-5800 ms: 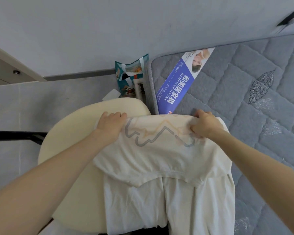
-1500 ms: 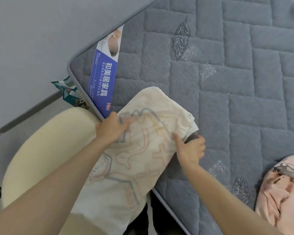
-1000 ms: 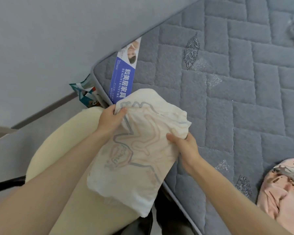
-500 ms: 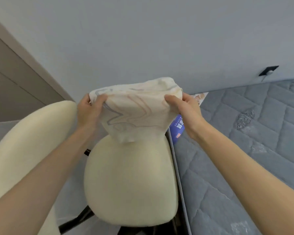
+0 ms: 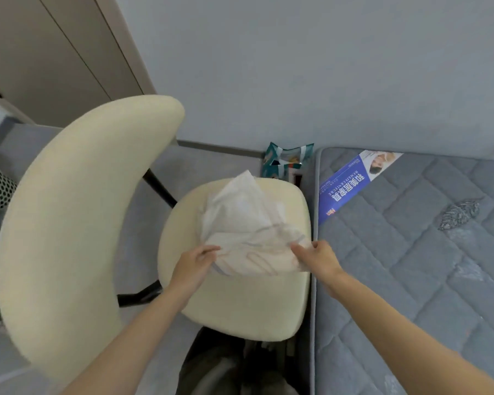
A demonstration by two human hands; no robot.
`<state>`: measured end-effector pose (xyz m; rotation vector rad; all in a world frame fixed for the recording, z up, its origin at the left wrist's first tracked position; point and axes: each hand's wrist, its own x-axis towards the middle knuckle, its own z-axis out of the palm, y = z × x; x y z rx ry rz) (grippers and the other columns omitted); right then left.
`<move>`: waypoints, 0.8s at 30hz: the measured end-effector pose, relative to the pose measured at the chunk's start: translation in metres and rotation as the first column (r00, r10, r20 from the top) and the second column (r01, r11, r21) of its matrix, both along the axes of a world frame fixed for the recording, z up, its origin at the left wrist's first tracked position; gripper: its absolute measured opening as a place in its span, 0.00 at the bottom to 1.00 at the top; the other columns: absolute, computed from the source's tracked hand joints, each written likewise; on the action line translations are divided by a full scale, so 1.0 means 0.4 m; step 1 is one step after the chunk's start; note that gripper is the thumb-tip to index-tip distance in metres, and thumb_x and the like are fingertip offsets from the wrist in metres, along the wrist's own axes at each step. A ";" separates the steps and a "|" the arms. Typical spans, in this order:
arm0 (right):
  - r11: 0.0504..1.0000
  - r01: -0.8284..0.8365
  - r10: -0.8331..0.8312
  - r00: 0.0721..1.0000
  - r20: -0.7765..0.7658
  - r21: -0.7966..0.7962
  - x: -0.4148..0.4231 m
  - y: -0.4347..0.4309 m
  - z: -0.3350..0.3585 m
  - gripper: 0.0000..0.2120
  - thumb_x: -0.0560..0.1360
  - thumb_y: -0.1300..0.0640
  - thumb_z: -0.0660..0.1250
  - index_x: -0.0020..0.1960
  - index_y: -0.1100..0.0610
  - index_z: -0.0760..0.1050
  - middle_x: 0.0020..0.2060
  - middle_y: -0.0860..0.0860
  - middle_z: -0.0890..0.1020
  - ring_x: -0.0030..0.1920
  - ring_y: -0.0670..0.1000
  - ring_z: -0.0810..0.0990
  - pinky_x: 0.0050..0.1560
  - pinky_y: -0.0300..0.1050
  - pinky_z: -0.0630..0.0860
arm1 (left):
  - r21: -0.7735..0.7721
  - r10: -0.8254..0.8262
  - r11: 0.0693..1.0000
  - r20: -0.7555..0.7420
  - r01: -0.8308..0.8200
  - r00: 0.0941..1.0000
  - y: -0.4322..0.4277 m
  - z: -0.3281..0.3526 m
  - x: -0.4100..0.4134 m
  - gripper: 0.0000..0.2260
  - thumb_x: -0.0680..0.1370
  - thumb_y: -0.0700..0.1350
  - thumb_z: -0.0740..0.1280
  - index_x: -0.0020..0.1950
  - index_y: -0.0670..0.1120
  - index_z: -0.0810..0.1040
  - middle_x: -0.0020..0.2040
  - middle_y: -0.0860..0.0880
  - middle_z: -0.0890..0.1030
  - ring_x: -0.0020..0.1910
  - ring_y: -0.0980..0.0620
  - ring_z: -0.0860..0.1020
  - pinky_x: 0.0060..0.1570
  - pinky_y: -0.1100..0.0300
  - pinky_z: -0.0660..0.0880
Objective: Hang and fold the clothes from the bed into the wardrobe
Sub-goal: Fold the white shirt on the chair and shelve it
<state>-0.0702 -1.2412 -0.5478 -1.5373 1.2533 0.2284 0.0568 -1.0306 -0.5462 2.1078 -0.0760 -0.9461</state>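
Right now both hands hold a folded creamy white cloth T-shirt [image 5: 248, 232] with thin orange and grey lines on it. The left hand [image 5: 196, 262] pinches its near left corner, fingers curled round the cloth. The right hand [image 5: 317, 259] pinches the near right corner the same way. The shirt is over the round, soft, cream chair seat [image 5: 240, 306]. Its far end pokes up, and I cannot tell if it touches the seat. The chair's curved cream back [image 5: 69, 223] is on the left. A grey quilted mattress [image 5: 411, 280] lies just beside the seat on the right, with a long blue paper label [image 5: 345, 192] near its corner. A small green bag [image 5: 285, 158] stands by the wall.
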 end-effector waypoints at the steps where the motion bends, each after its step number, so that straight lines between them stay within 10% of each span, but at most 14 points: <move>1: 1.000 -0.016 0.017 0.999 -0.042 0.020 -0.030 0.014 -0.027 0.22 0.74 0.52 0.70 0.62 0.59 0.66 0.52 0.57 0.79 0.52 0.56 0.79 0.52 0.49 0.75 | 0.062 -0.052 0.996 -0.069 0.056 0.996 0.028 -0.024 -0.027 0.10 0.78 0.44 0.67 0.59 0.50 0.78 0.61 0.50 0.76 0.63 0.51 0.73 0.51 0.64 0.68; 6: 0.937 -0.336 0.347 0.925 -0.155 0.096 -0.120 0.037 -0.101 0.27 0.75 0.53 0.68 0.72 0.44 0.64 0.62 0.53 0.76 0.53 0.50 0.76 0.53 0.42 0.73 | 0.184 -0.384 0.885 -0.234 0.428 0.893 0.130 -0.085 -0.115 0.34 0.68 0.41 0.76 0.71 0.47 0.66 0.65 0.51 0.71 0.63 0.53 0.71 0.58 0.64 0.70; 13: 0.589 -0.799 0.796 0.547 -0.259 0.124 -0.108 0.009 -0.120 0.43 0.62 0.56 0.79 0.72 0.47 0.63 0.62 0.49 0.71 0.63 0.51 0.71 0.52 0.35 0.67 | 0.302 -0.338 0.905 0.082 0.300 0.937 0.108 -0.127 -0.097 0.08 0.75 0.49 0.69 0.47 0.45 0.80 0.45 0.51 0.73 0.51 0.48 0.74 0.45 0.62 0.70; 17: 0.708 -0.669 0.611 0.741 -0.278 -0.226 -0.031 -0.014 -0.106 0.23 0.67 0.50 0.75 0.60 0.50 0.75 0.50 0.51 0.70 0.60 0.55 0.70 0.53 0.40 0.67 | 0.123 -0.066 0.991 0.056 0.059 0.996 0.066 -0.126 -0.022 0.08 0.77 0.54 0.67 0.48 0.50 0.77 0.43 0.55 0.78 0.46 0.52 0.76 0.41 0.59 0.70; 24: 0.937 -0.131 0.192 0.968 0.163 -0.325 0.171 -0.032 -0.133 0.22 0.72 0.45 0.72 0.62 0.48 0.69 0.61 0.47 0.67 0.67 0.50 0.62 0.67 0.45 0.62 | -0.059 0.455 0.890 0.065 -0.452 0.888 -0.019 -0.185 0.147 0.08 0.80 0.53 0.62 0.52 0.49 0.74 0.48 0.52 0.78 0.46 0.50 0.76 0.40 0.59 0.71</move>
